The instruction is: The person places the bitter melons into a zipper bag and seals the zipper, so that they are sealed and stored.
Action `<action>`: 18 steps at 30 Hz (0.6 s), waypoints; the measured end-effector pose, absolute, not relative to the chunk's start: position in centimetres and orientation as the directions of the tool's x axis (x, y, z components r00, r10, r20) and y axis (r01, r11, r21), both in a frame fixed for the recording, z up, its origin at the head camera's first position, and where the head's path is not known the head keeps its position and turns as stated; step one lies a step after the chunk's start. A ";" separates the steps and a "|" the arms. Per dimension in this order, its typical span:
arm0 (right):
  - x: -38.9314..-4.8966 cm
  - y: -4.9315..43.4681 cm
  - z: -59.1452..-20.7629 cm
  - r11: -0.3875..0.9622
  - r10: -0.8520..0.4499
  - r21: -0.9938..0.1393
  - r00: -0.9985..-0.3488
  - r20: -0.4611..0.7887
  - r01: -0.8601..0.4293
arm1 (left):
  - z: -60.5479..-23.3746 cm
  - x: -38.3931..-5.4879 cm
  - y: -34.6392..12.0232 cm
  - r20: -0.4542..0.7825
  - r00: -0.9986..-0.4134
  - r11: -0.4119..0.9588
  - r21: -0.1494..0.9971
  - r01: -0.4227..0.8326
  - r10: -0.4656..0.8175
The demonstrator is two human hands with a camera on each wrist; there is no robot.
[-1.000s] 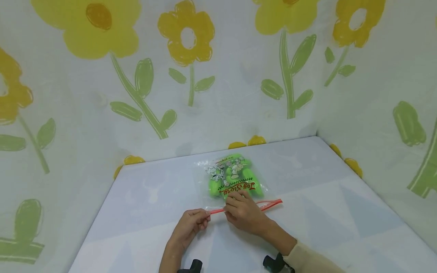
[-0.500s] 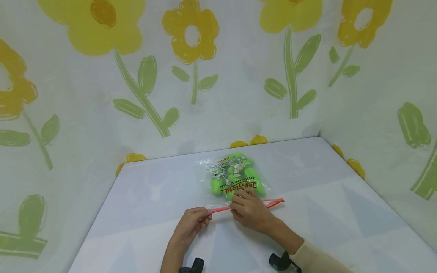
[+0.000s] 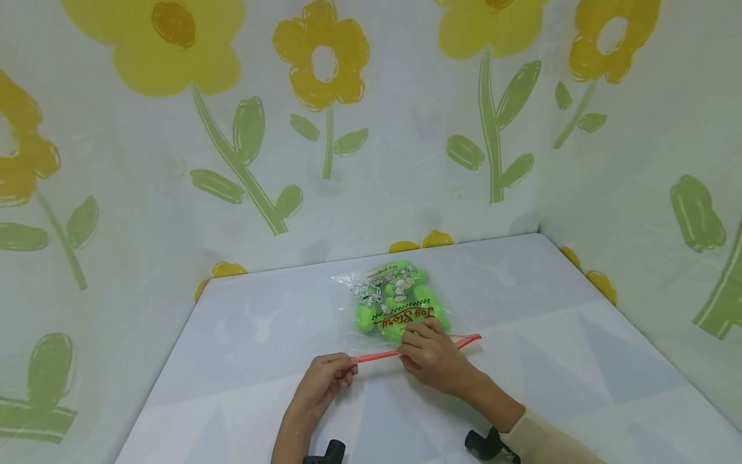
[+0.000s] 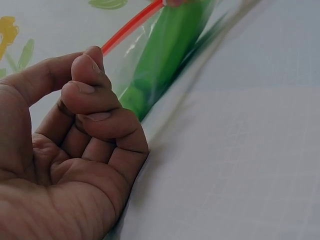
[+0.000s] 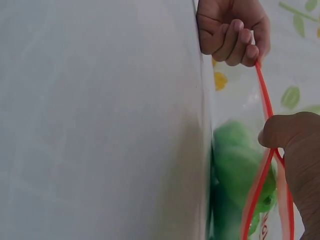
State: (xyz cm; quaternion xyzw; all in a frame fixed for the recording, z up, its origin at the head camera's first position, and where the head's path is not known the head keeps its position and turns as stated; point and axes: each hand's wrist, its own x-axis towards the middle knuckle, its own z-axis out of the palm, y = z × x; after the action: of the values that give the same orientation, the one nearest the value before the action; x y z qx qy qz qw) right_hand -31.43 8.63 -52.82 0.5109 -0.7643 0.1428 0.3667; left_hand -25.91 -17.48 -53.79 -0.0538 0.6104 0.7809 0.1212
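Note:
A clear zip bag (image 3: pixel 346 309) with a red seal strip and printed cartoon figures lies on the table, its strip edge nearest me. Bright green rounded objects (image 3: pixel 366 318) fill it; their kind cannot be told. My left hand (image 3: pixel 323 385) pinches the left end of the red strip (image 3: pixel 377 356) between thumb and curled fingers. Further right along the strip, my right hand (image 3: pixel 436 357) pinches it with thumb and fingers. In the right wrist view the strip is together between the hands and parted into two strands beyond the right thumb (image 5: pixel 280 131).
The white table (image 3: pixel 261 335) carries pale blue triangle shapes. Behind and beside it stand white walls (image 3: pixel 400 142) printed with yellow flowers. A black device (image 3: pixel 327 453) sits at the left wrist, another black device (image 3: pixel 487 444) at the right wrist by a cream sleeve (image 3: pixel 545 441).
My right hand has slid to the right along the red strip, and the joined stretch between the hands has grown longer. The left hand keeps its pinch at the left end.

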 end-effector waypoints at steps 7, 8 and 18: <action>-31.6 9.9 -52.8 0.453 -0.680 0.148 -0.233 0.695 -0.879 | -53.9 -26.0 -17.5 -0.235 -0.965 -0.224 0.940 -0.256 0.117; -31.6 10.1 -52.9 0.454 -0.678 0.148 -0.234 0.696 -0.879 | -53.9 -26.0 -17.5 -0.235 -0.965 -0.223 0.941 -0.256 0.117; -31.6 11.5 -52.5 0.478 -0.672 0.138 -0.260 0.694 -0.868 | -54.0 -26.0 -17.7 -0.228 -0.966 -0.227 0.941 -0.251 0.121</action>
State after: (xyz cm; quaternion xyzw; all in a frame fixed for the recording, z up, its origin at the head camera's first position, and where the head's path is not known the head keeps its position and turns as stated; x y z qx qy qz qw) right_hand -31.57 11.46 -52.55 0.4923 -0.7818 0.1368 0.3574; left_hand -25.96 -17.68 -54.02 -0.0531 0.6102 0.7815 0.1189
